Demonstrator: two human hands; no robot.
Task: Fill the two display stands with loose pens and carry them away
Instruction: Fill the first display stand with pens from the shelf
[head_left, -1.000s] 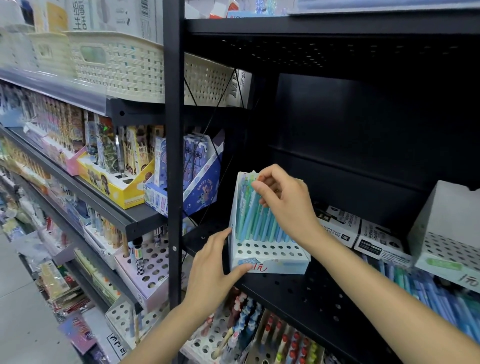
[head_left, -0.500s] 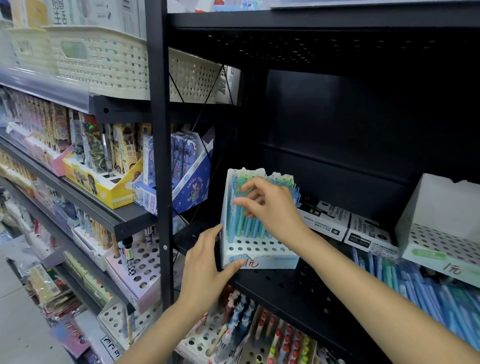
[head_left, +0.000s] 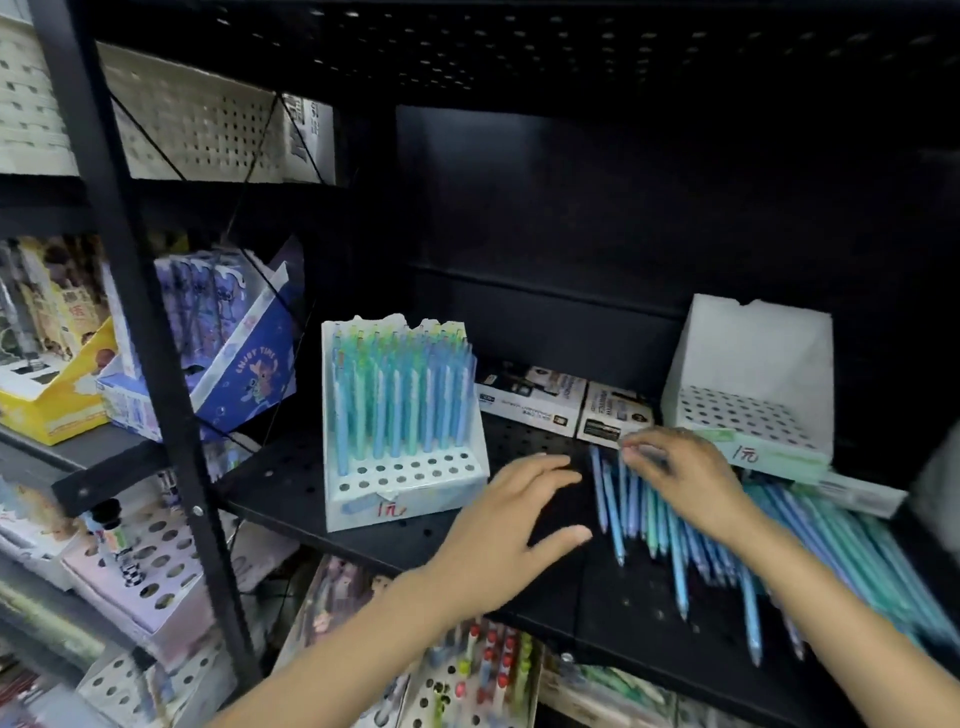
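Loose pens (head_left: 670, 525) – light, slick, roll easily. Gather by the barrels. Right hand (head_left: 685, 480) touches them, grip unclear; left hand (head_left: 511, 512) spread, empty.

We have one view only, from a wide-angle camera worn on the head. It looks forward and slightly down into a black shelf (head_left: 613, 613) at close range, within arm's reach. Both forearms enter from the bottom edge. A black upright post (head_left: 140, 332) crosses the left of the frame, lines bowing toward the edges.
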